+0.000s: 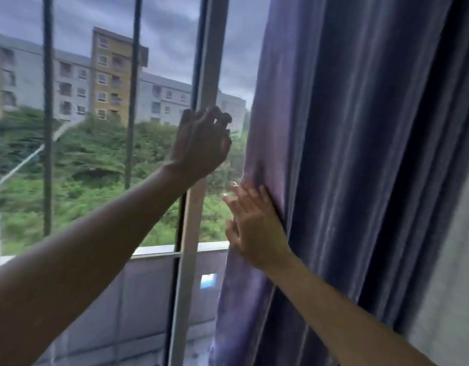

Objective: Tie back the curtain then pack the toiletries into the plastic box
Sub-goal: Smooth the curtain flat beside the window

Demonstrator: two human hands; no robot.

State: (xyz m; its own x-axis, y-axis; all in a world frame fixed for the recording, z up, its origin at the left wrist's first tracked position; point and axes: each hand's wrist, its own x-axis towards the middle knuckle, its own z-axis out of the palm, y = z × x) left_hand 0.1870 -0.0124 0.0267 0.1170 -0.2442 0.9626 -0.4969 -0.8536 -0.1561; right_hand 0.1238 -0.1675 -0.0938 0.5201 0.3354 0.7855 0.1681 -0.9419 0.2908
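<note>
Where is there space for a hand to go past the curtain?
There is an open strip between the white window post and the purple curtain edge, where the left hand is raised. Lower down it narrows. It is crowded at the curtain edge, where the right hand presses flat on the folds.

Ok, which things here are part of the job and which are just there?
Part of the job:
purple pleated fabric curtain
right hand, straight fingers against the curtain's edge
left hand, raised beside it

Just there:
pale metal window frame
dark vertical window bars
grey and yellow apartment buildings outside
</note>
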